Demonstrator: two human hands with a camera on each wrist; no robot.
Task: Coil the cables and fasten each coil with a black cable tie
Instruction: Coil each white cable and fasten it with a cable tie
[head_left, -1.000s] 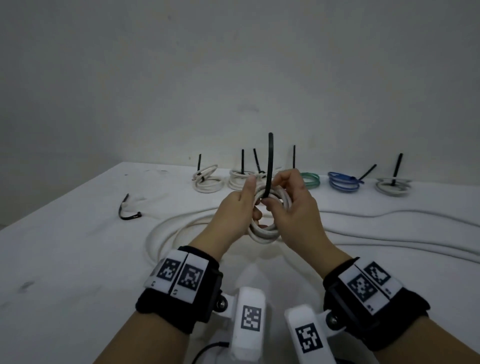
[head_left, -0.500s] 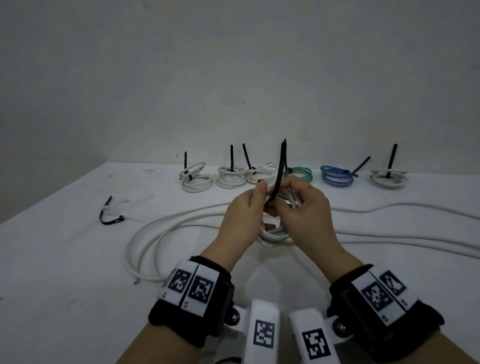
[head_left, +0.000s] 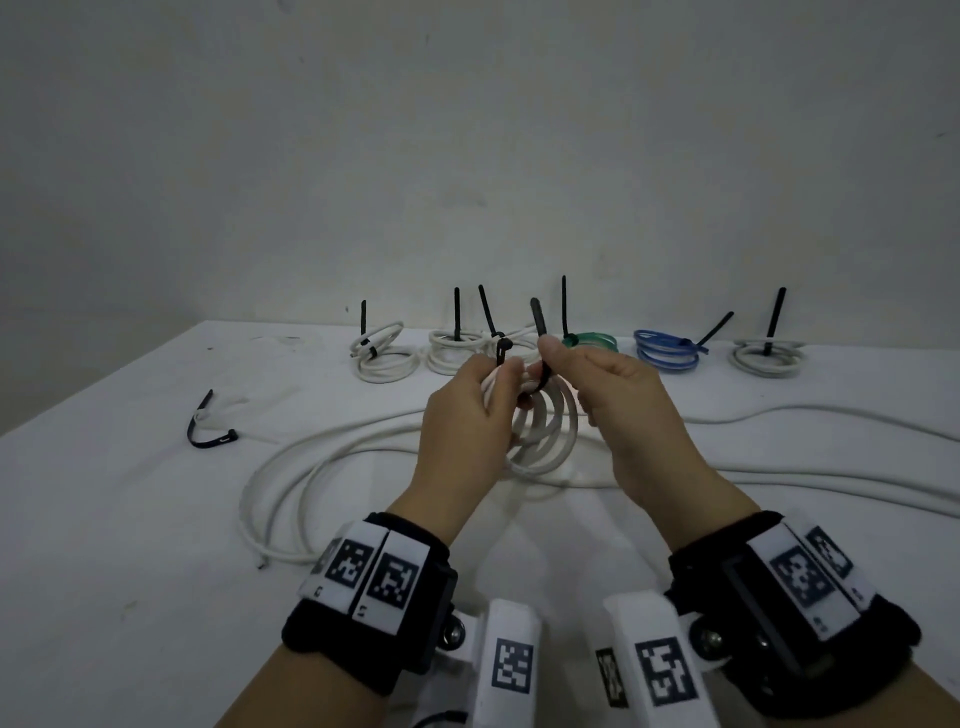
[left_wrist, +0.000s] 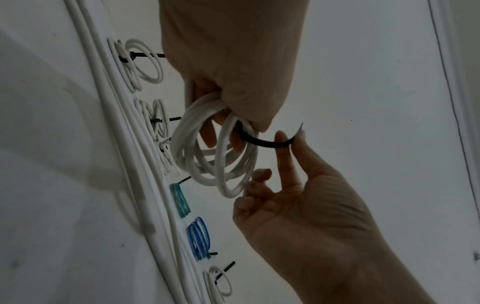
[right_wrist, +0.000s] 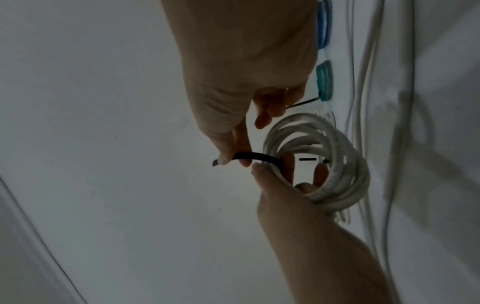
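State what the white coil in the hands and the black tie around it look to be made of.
White coil: probably plastic-sheathed cable, smooth matt; it holds springy round loops.
Black cable tie: likely nylon, a thin flat strip with a slight sheen that bends in a stiff curve.

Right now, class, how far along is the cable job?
Done: six tied coils stand along the table's back edge. In hand: the left hand grips a white coil while the right hand pinches a black tie running through it, not yet cinched. Left: a long white cable lies uncoiled, and a spare tie waits.
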